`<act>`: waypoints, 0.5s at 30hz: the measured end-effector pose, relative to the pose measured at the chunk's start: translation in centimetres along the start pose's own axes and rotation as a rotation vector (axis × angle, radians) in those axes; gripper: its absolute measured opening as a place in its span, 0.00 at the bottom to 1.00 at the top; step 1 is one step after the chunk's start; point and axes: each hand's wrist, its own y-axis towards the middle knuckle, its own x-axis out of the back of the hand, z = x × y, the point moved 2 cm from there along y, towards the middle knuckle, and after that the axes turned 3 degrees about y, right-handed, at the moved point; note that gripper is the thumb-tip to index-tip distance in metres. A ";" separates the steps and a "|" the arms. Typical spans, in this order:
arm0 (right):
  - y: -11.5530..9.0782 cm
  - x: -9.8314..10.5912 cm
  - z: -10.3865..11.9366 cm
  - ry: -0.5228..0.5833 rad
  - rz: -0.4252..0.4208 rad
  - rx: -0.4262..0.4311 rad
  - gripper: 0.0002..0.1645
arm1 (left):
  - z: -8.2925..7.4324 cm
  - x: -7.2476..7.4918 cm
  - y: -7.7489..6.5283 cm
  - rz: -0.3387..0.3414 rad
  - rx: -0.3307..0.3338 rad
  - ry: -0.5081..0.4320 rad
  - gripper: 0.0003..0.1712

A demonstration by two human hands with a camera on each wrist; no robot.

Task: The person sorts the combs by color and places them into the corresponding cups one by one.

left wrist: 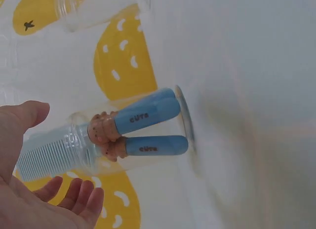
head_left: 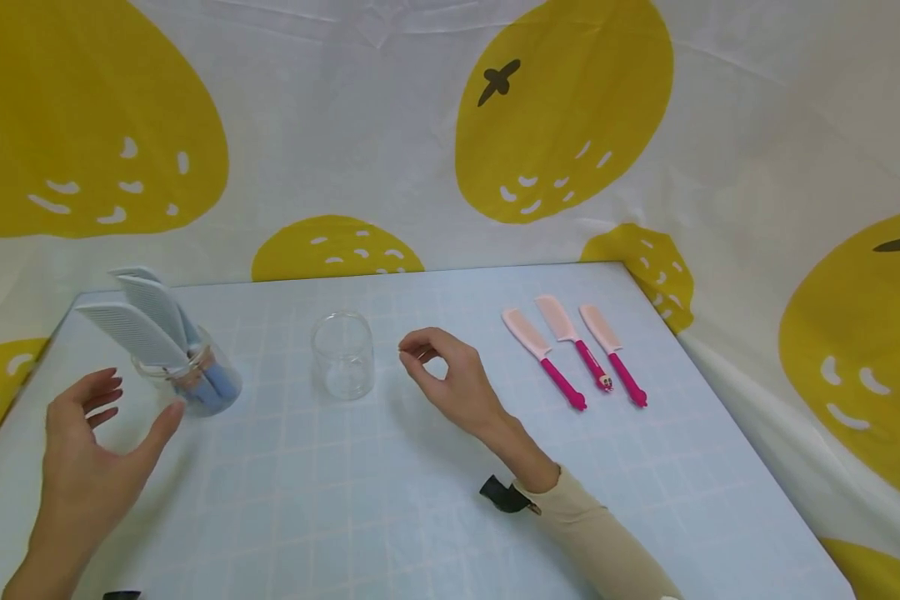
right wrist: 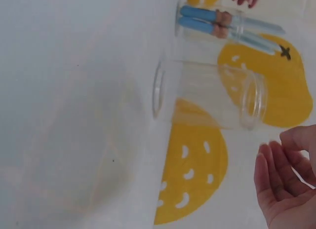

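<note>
Blue combs (head_left: pixel 138 329) stand with their handles down in a glass jar (head_left: pixel 225 379) at the left of the table; in the left wrist view brown bear-like figures top the blue handles (left wrist: pixel 148 115). Just in front of that jar is my left hand (head_left: pixel 93 467), thumb and fingers spread apart, nothing between them. A second glass jar (head_left: pixel 343 357), with nothing in it, stands upright near the middle. My right hand (head_left: pixel 453 375) hovers to its right with fingers loosely bent and the thumb close to the index fingertip, holding nothing. In the right wrist view this hand (right wrist: pixel 289 177) is near the second jar's mouth (right wrist: pixel 254 103).
Three pink combs with magenta handles lie side by side at the right: a left one (head_left: pixel 543 358), a middle one (head_left: pixel 573 342) and a right one (head_left: pixel 613 354). A pale blue checked cloth covers the table (head_left: pixel 330 517). Behind hangs a white curtain (head_left: pixel 345 125) with yellow fruit prints.
</note>
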 end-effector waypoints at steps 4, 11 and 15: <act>-0.6 0.9 -0.8 -0.014 -0.008 -0.042 0.08 | -0.7 -0.6 -0.8 0.013 -0.077 -0.042 0.45; -1.5 2.3 -1.9 -0.039 -0.028 -0.086 0.09 | -1.8 -2.1 -1.7 0.055 -0.292 -0.124 0.43; -1.8 3.2 -2.4 -0.064 -0.042 -0.104 0.10 | -2.3 -2.9 -1.8 0.063 -0.370 -0.167 0.45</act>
